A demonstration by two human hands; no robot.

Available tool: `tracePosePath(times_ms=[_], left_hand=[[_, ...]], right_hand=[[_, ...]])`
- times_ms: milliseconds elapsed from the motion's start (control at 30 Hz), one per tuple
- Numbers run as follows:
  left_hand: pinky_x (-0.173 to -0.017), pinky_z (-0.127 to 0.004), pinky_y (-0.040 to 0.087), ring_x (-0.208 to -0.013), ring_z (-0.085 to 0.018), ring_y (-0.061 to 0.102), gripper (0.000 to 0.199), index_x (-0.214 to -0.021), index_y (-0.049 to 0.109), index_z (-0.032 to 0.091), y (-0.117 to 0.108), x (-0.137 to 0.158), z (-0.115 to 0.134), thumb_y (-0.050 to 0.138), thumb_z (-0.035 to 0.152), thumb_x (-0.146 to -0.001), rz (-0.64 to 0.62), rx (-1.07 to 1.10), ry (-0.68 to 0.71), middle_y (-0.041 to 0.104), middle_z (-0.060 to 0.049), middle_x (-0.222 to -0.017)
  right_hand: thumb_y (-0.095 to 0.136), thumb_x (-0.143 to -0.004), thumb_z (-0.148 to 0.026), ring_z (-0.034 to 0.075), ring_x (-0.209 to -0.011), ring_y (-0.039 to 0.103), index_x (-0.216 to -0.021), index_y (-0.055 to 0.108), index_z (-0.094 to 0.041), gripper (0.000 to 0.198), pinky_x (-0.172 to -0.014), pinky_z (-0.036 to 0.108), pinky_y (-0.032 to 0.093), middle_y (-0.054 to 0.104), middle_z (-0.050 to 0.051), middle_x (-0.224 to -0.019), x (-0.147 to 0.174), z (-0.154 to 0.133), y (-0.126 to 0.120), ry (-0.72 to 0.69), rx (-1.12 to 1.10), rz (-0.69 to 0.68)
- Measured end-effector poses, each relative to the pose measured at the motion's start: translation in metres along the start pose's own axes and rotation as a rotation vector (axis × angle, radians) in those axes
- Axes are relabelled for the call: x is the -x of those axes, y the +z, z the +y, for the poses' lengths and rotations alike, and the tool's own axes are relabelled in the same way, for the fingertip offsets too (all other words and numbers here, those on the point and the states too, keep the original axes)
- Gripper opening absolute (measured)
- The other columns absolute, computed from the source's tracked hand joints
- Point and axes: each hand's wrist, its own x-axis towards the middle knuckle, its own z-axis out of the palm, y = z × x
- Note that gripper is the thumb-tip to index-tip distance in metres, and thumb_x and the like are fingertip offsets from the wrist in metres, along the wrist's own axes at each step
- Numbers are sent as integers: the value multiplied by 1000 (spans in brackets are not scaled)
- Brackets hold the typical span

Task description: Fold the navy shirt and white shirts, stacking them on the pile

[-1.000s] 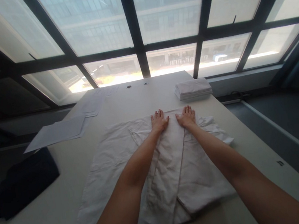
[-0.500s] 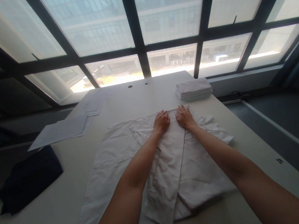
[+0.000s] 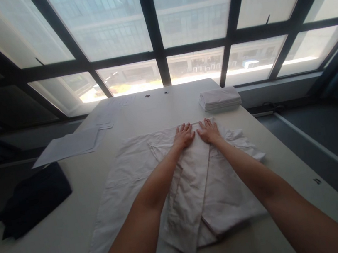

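Note:
A white garment (image 3: 126,178), wrinkled and partly folded, lies spread over the middle of the table. One long folded piece, which looks like a sleeve (image 3: 184,216), runs down across it toward me. My left hand (image 3: 184,136) rests flat on the cloth near its far edge, fingers spread. Just to its right, my right hand (image 3: 209,131) lies flat on the same cloth, fingers apart. A narrow strip of fabric shows between the two hands. Neither hand grips anything; both press on the garment from above.
A stack of folded white cloth (image 3: 220,98) stands at the table's far right edge. Large white sheets (image 3: 67,145) lie on the left, overhanging the edge. A dark folded cloth (image 3: 37,199) sits nearer on the left. The white table (image 3: 166,106) reaches toward the windows.
My left hand has slid slightly right and its fingers have spread more. The right hand's fingers are also a little wider apart. The garment lies much as before.

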Motion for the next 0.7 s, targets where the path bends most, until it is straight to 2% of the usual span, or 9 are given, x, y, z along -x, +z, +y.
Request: tracePosePath(times_ms=[133, 233, 467, 600, 700], left_hand=[[-120, -66, 11, -156, -32, 9, 65, -162, 23, 24, -9, 14, -1, 28, 54, -104, -138, 12, 125, 14, -9, -170], [-119, -68, 7, -157, -31, 6, 67, -162, 20, 24, -14, 45, 0, 31, 56, -104, -204, 18, 198, 11, -11, -169], [-122, -61, 6, -156, -30, 9, 72, -162, 20, 19, -13, 136, 7, 28, 61, -104, -146, -22, 305, 13, -16, -168], [-123, -57, 6, -156, -29, 12, 74, -162, 20, 18, -13, 172, 12, 26, 63, -104, -93, -34, 337, 17, -16, -168], [-124, -54, 7, -156, -28, 11, 74, -163, 19, 20, -15, 192, 16, 24, 64, -103, -104, -29, 377, 16, -14, -168]], right_hand=[[24, -103, -54, 26, -156, 8, -162, 23, -22, 68, -122, 52, 8, 13, 13, -170, 2, 0, -2, 2, -1, -2], [26, -102, -54, 26, -155, 8, -162, 24, -22, 68, -122, 52, 8, 15, 13, -170, 3, -1, -2, 4, -24, 1], [26, -103, -53, 26, -155, 8, -161, 26, -21, 67, -122, 53, 7, 16, 13, -169, 6, -2, -5, 2, -39, 8], [26, -103, -53, 26, -155, 10, -161, 27, -21, 66, -122, 53, 8, 16, 13, -169, 7, -2, -6, 9, -42, 5], [27, -103, -52, 26, -155, 11, -161, 29, -21, 66, -122, 53, 9, 18, 12, -169, 7, -2, -5, 8, -48, 19]])
